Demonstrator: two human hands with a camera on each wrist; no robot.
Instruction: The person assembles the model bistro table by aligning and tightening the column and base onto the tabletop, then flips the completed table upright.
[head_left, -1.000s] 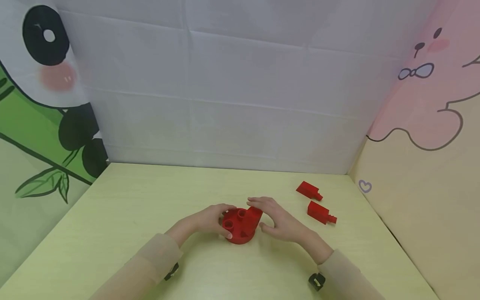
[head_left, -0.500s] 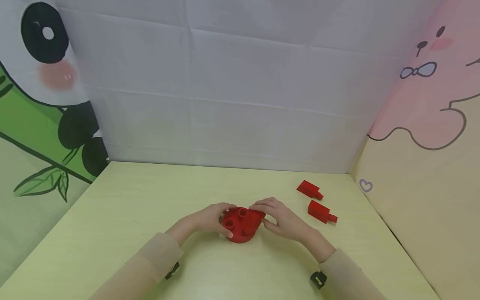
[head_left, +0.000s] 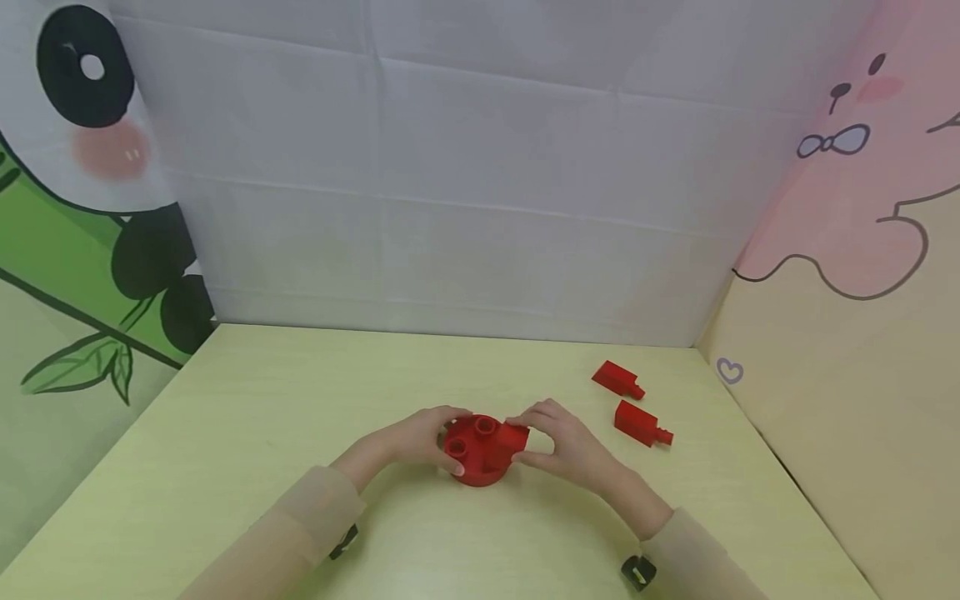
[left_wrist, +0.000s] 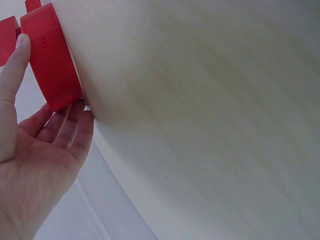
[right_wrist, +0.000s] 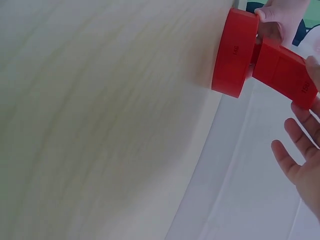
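Observation:
A round red base (head_left: 480, 477) with raised ring sockets on top stands on the table. My left hand (head_left: 416, 437) grips its left side, thumb at the near edge and fingers round the far side. A red block (head_left: 514, 438) with a slanted end rises from the base's right side, tilted outward. My right hand (head_left: 566, 446) pinches the block's outer end between thumb and fingers. In the right wrist view the block (right_wrist: 282, 72) joins the base (right_wrist: 235, 55) through a narrow neck, and the other fingers are spread away. The left wrist view shows the base's side wall (left_wrist: 52, 60) between thumb and fingers.
Two loose red blocks with narrow stepped pegs, one farther back (head_left: 618, 379) and one nearer (head_left: 637, 423), lie to the right of my right hand. A pale wooden table (head_left: 337, 367) carries everything. A white sheet (head_left: 480, 208) hangs behind, with cartoon-printed panels on both sides.
The red block has turned and leans more to the right. My right thumb has come to its near side and the fingers pinch its end. The left hand and base stay in place.

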